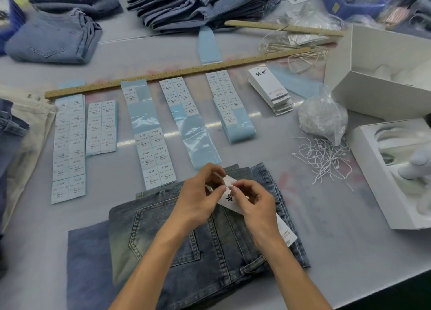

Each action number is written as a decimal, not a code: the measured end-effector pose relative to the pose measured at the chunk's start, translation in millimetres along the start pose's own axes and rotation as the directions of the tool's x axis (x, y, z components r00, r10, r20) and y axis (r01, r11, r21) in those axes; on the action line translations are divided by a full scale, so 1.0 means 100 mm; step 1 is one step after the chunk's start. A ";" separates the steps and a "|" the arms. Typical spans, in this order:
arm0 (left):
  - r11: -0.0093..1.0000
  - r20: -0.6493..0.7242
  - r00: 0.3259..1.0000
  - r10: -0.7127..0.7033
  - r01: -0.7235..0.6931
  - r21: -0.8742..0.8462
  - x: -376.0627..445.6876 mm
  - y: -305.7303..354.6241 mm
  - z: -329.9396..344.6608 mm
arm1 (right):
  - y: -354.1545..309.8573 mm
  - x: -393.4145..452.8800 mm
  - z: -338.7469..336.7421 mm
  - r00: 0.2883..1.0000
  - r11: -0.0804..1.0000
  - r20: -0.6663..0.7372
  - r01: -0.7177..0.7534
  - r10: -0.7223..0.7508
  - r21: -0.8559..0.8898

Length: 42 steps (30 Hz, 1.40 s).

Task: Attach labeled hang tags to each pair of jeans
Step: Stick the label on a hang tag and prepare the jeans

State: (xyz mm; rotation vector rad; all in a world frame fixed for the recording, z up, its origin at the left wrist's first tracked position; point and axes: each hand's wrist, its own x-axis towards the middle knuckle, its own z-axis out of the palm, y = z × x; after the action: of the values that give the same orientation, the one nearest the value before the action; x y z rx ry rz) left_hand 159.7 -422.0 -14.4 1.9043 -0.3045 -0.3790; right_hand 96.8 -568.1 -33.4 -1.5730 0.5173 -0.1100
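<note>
We see a folded pair of jeans [198,239] at six o'clock on the grey table [349,228], and above it both hands meet over a white hang tag [285,234] that slants from the centre towards four o'clock. The left hand [198,197] and the right hand [253,201] each pinch the tag's upper end with curled fingers. Sticker sheets [154,151] lie from nine to twelve o'clock below a wooden ruler [163,75], spare tags [270,89] at one o'clock, loose white strings [324,160] at three.
</note>
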 end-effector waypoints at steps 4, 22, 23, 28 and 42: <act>1.000 -0.046 0.999 -0.008 0.007 -0.003 0.00 -0.04 0.03 | -0.03 -0.03 -0.01 1.000 1.000 0.011 -0.018 0.018 0.018; 0.999 0.015 0.999 0.037 -0.037 0.012 -0.01 -0.12 -0.03 | 0.00 -0.03 -0.01 0.994 0.999 0.099 -0.042 0.044 -0.026; 0.999 0.024 0.999 0.038 -0.038 0.024 -0.01 -0.13 -0.02 | -0.01 -0.04 0.00 0.993 0.999 0.108 -0.034 0.037 -0.035; 0.998 0.022 0.998 0.055 -0.055 0.021 -0.02 -0.15 -0.02 | -0.01 -0.06 0.02 0.992 0.997 0.113 -0.056 0.063 -0.061; 0.986 0.199 0.979 -0.040 0.070 -0.151 0.01 -0.22 -0.13 | -0.07 -0.17 -0.13 0.977 0.993 0.214 0.012 0.013 -0.116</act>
State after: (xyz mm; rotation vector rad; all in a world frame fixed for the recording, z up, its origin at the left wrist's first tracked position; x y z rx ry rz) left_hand 166.3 -403.9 -31.3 1.7262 -0.3418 -0.6122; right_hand 78.5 -573.7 -21.2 -1.6760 0.3593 0.0920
